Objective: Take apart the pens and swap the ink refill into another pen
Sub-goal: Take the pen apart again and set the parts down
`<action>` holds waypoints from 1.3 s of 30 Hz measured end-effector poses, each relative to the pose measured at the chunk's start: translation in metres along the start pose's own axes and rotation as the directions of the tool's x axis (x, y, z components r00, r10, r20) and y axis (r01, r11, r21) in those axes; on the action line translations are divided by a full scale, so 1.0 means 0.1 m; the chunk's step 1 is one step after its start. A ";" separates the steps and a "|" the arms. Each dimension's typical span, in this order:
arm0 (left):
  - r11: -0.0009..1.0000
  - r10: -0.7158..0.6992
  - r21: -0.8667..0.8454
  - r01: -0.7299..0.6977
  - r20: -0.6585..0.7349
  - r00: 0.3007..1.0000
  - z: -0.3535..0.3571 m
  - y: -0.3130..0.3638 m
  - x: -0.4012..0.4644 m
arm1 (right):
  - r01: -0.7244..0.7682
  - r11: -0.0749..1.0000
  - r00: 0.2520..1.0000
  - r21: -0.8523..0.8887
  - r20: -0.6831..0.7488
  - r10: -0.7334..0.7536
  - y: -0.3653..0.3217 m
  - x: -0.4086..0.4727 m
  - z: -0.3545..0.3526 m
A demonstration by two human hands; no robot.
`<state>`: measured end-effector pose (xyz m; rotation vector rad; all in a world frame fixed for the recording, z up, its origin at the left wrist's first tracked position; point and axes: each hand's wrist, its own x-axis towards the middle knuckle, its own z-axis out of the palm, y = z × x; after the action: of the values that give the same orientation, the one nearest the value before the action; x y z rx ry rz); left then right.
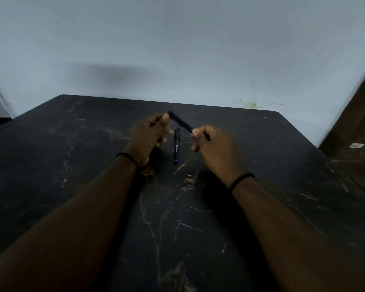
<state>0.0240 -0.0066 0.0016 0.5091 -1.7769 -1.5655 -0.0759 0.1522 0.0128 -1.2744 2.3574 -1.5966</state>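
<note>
A black pen (180,122) is held above the desk (72,144), raised toward its far edge and about midway between the left and right edges. It slants from upper left to lower right. The left hand (150,135) pinches its upper end between thumb and fingers, and the right hand (211,144) is closed around its lower end, with a short dark stub showing past the right thumb. Motion blur softens both hands, so whether the pen is already coming apart cannot be told.

A second pen (176,147) lies flat on the desk between the two hands, just below the held one and apart from it. It runs nearly straight toward and away from the person, its dark cap end pointing to the far edge and a blue end pointing to the near edge. Pale lettering runs along its barrel, too small to read.

The desk top is black with pale brown, marble-like veins. Both forearms reach in from the near edge, and each wrist wears a thin black band: one on the left wrist (128,158), one on the right wrist (240,180). A plain pale wall (177,49) stands behind the far edge, and a brown panel (358,123) rises past the right far corner.
</note>
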 end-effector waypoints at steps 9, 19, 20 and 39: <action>0.324 0.080 0.940 -0.104 0.082 0.993 0.37 0.02 0.00 | 0.007 1.000 0.950 -0.015 -0.313 -0.011 0.02 0.00 -0.09; 0.958 0.101 0.267 0.101 -0.648 0.755 -0.05 0.06 0.14 | 0.127 0.987 0.927 -0.102 -0.343 -0.155 0.04 0.00 -0.10; 0.979 0.047 0.172 0.111 -0.719 0.694 -0.12 0.05 0.15 | 0.113 0.990 0.938 -0.086 -0.318 -0.135 0.04 -0.01 -0.08; 0.988 0.020 0.129 0.090 -0.672 0.740 -0.13 0.00 0.18 | -0.033 0.786 0.999 -0.618 -0.043 0.008 -0.20 0.08 0.53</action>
<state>0.0208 -0.0280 0.0065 1.0436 -1.3131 -1.0552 -0.0461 0.1042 0.0062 -1.2774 3.0443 -0.8378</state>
